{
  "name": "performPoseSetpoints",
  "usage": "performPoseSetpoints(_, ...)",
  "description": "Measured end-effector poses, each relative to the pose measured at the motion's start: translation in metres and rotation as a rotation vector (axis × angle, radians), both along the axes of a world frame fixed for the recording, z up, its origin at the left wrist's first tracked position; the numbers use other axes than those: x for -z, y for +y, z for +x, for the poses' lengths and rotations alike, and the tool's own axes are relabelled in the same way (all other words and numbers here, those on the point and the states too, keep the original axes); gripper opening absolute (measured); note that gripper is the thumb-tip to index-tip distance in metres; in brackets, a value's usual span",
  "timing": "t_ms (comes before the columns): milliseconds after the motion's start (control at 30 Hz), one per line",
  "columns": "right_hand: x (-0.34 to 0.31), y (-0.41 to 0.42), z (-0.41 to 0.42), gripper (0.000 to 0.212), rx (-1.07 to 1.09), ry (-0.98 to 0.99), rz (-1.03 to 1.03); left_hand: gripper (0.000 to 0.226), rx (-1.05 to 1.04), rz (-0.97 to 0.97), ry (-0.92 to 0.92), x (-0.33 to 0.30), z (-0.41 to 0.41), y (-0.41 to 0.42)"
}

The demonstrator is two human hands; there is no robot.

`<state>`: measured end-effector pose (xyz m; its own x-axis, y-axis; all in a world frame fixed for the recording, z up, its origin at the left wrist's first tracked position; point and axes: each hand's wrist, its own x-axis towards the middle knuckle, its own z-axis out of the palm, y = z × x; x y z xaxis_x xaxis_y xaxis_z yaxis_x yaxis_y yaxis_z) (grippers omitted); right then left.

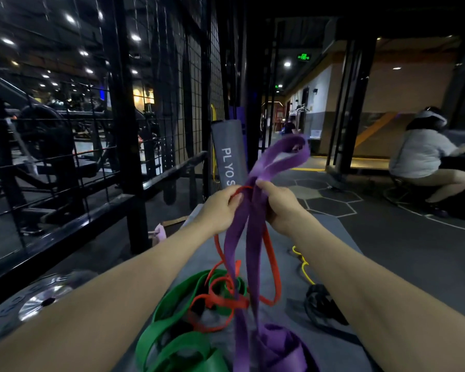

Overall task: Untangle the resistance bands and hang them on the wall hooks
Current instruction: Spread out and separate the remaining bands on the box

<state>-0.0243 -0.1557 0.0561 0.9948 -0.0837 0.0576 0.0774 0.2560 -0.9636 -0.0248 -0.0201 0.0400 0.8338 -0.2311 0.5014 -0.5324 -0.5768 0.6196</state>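
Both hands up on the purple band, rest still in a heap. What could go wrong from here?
1. The red band loops around the purple band at the left hand and right hand; pulling up could tighten the tangle.
2. Red is also wound through the green band below, so lifting may drag the whole heap off the grey mat.
3. No wall hooks are in view yet.
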Motion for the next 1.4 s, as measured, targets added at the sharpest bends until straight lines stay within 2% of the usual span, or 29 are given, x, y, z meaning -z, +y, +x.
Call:
performPoseSetpoints(267,0.025,-0.021,0.003,0.017,0.168,0.075,-0.012,0.026,0.007,0.455,0.066,0.04,-0.023,0.007)
performPoseSetpoints(367,0.021,-0.034,0.002,0.014,0.262,0.072,0.039,0.03,-0.013,0.82,0.188,0.068,-0.025,0.022)
performPoseSetpoints(433,0.021,-0.045,0.004,0.017,0.301,0.076,0.089,0.026,-0.014,1.069,0.276,0.087,-0.028,0.033)
performPoseSetpoints(533,0.028,-0.054,0.003,0.015,0.29,0.086,0.119,0.03,-0.007,1.184,0.357,0.106,-0.025,0.038)
performPoseSetpoints(600,0.033,-0.055,0.003,0.012,0.264,0.085,0.15,0.047,-0.018,1.029,0.364,0.111,-0.018,0.029)
performPoseSetpoints(700,0.035,-0.053,0.001,0.01,0.241,0.093,0.19,0.088,0.093,0.36,0.504,0.105,-0.019,-0.005)
performPoseSetpoints(733,0.034,-0.052,-0.002,0.014,0.233,0.099,0.202,0.09,0.156,0.181,0.525,0.102,-0.024,-0.018)
performPoseSetpoints(767,0.034,-0.052,-0.002,0.017,0.235,0.106,0.215,0.082,0.203,0.061,0.52,0.102,-0.025,-0.03)
performPoseSetpoints(867,0.033,-0.055,-0.009,0.02,0.189,0.102,0.201,0.022,0.231,-0.049,0.476,0.108,-0.025,-0.057)
performPoseSetpoints(900,0.034,-0.057,-0.012,0.02,0.132,0.094,0.184,0.016,0.245,-0.134,0.479,0.109,-0.025,-0.062)
performPoseSetpoints(967,0.042,-0.061,-0.02,0.022,-0.024,0.102,0.148,0.019,0.256,-0.329,0.507,0.103,-0.024,-0.065)
performPoseSetpoints(1067,0.07,-0.064,-0.036,0.024,-0.196,0.104,0.111,0.011,0.236,-0.443,0.504,0.076,-0.02,-0.061)
performPoseSetpoints(1133,0.091,-0.061,-0.045,0.011,-0.309,0.075,0.006,0.014,0.266,-0.506,0.506,0.056,-0.017,-0.057)
performPoseSetpoints(1200,0.107,-0.056,-0.05,0.021,-0.392,0.043,-0.134,0.021,0.259,-0.589,0.537,0.039,-0.013,-0.057)
performPoseSetpoints(1267,0.109,-0.05,-0.052,0.022,-0.379,0.006,-0.263,0.022,0.294,-0.546,0.544,0.024,-0.015,-0.059)
performPoseSetpoints(1400,0.094,-0.044,-0.05,0.012,-0.224,-0.113,-0.359,0.02,0.325,-0.377,0.472,0.001,-0.015,-0.063)
